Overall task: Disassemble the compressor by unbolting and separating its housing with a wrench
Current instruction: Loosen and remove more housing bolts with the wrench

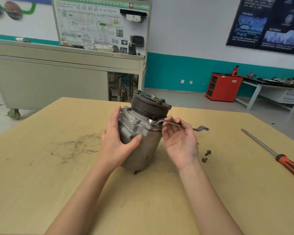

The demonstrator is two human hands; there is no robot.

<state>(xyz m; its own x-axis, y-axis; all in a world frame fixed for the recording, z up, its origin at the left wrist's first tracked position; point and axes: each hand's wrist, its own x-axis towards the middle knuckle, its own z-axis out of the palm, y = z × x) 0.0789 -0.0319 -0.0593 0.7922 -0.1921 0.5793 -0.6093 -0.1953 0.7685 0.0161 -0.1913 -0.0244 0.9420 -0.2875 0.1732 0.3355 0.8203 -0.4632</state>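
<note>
The grey compressor [143,150] stands slightly tilted on the wooden table [58,184], its dark grooved pulley [150,106] on top. My left hand [115,143] grips the housing from the left, thumb across the front and fingers behind the upper flange. My right hand [180,141], palm up, pinches the shaft of an offset ring wrench [201,128] with its fingertips. The wrench's ring end sits on a bolt [150,123] at the flange under the pulley. Its other end sticks out to the right past my fingers.
Two loose bolts [206,156] lie on the table just right of my right wrist. A long screwdriver [278,157] with a red and black handle lies at the far right. Behind the table are a grey wheeled cabinet [58,78] and a red tool cabinet [224,86].
</note>
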